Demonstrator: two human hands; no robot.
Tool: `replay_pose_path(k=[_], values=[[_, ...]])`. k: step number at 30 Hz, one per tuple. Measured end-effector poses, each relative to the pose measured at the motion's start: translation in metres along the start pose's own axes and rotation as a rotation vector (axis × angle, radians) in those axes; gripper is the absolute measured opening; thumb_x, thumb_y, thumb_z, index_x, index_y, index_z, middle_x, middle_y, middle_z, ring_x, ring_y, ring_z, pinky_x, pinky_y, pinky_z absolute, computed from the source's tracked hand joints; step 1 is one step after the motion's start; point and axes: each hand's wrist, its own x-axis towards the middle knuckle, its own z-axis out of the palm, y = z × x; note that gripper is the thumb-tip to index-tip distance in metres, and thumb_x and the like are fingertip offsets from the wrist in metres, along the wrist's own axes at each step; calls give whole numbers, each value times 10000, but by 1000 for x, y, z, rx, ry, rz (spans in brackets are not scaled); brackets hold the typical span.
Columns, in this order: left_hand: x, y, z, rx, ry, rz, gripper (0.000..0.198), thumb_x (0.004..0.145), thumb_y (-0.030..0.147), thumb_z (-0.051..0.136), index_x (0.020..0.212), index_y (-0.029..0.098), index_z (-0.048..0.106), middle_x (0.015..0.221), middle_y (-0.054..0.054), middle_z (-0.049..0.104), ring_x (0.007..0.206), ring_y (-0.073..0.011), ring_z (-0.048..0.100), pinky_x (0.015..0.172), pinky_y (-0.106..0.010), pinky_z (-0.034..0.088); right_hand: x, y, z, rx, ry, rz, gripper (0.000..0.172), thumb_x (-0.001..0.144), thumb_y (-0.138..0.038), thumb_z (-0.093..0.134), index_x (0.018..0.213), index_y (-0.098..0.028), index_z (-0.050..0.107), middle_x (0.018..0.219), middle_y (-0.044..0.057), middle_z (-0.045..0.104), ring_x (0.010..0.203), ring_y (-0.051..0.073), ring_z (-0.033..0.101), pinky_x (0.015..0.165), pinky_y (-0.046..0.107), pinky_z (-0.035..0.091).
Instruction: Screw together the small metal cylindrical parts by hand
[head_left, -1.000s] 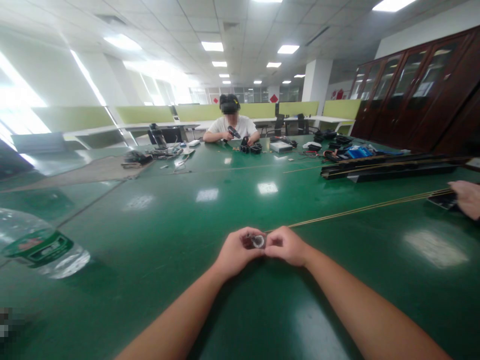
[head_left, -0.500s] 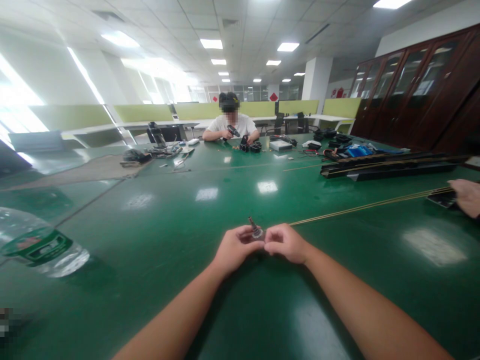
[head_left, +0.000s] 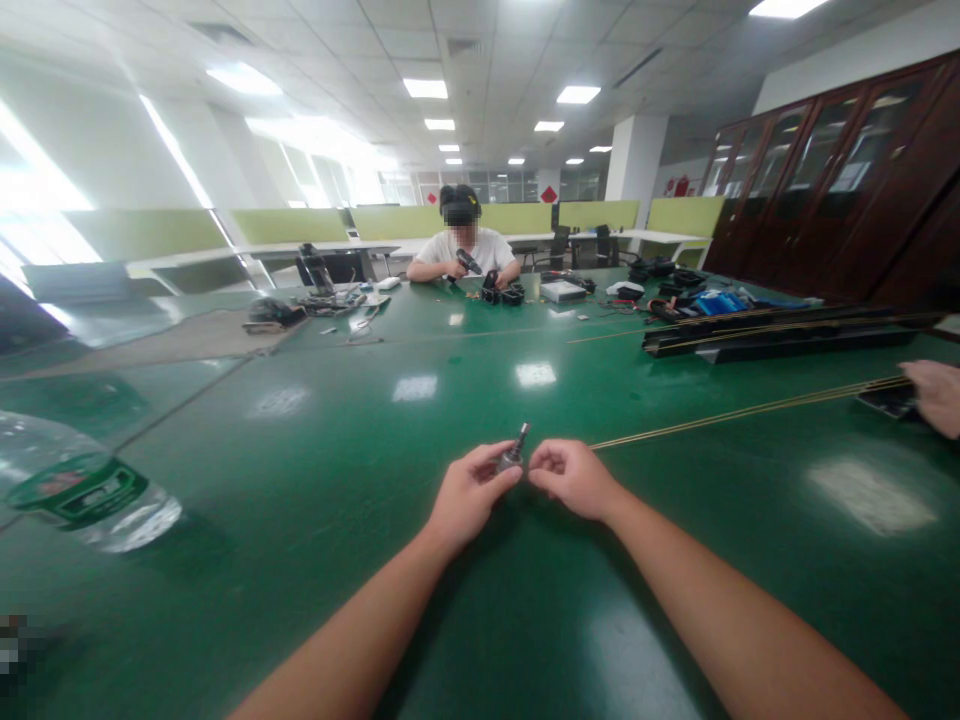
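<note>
My left hand point(head_left: 466, 498) is closed around a small grey metal part with a thin upright shaft point(head_left: 519, 443). The shaft leans to the right, and its wider round base sits between thumb and fingers. Just right of it is my right hand point(head_left: 576, 480), its fingers curled and thumb tip pressed in. Whether anything is pinched there cannot be made out. A narrow gap separates the two hands, both low over the green tabletop point(head_left: 360, 430).
A water bottle point(head_left: 90, 490) lies at the left. Thin brass-coloured rods point(head_left: 720, 415) run right towards another person's hand point(head_left: 937, 395). Black channels point(head_left: 810, 340) lie behind them. Across the table, a person in a white shirt point(head_left: 491, 248) holds a power drill point(head_left: 469, 262).
The metal part's shaft has swung from leaning left to leaning right. My right hand has drawn slightly away from my left hand and the part.
</note>
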Motion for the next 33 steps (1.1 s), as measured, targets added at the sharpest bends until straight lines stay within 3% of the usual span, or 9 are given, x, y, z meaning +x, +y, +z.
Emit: replay_pose_path(k=[4, 9, 19, 33], values=[[1, -4, 1, -52, 24, -22, 520, 717, 339, 762, 1170, 139, 605, 1055, -101, 695, 973, -230, 664, 938, -376, 523, 2, 4, 0, -28, 43, -59, 220, 735, -185, 647, 949, -159, 606, 724, 1, 636, 595, 118, 568, 572, 229, 450], [1, -7, 2, -21, 33, 26, 382, 714, 343, 759, 1013, 136, 643, 1006, -91, 698, 944, -222, 664, 925, -365, 533, 1, 4, 0, -33, 91, -112, 326, 726, -186, 677, 1042, -176, 599, 844, 29, 675, 690, 140, 615, 660, 256, 496], [0, -5, 1, 36, 19, 37, 358, 754, 314, 727, 1058, 141, 654, 1013, -88, 706, 914, -220, 680, 898, -360, 550, 2, 4, 3, -29, 55, -132, 219, 753, -225, 680, 960, -155, 673, 910, 68, 716, 785, 180, 668, 742, 297, 525], [-3, -4, 2, -5, 16, 35, 356, 731, 284, 754, 1037, 132, 653, 1002, -94, 711, 913, -224, 687, 900, -370, 562, 2, 0, 0, -57, 49, -129, 158, 763, -235, 678, 897, -158, 714, 855, 61, 732, 755, 186, 673, 724, 300, 525]])
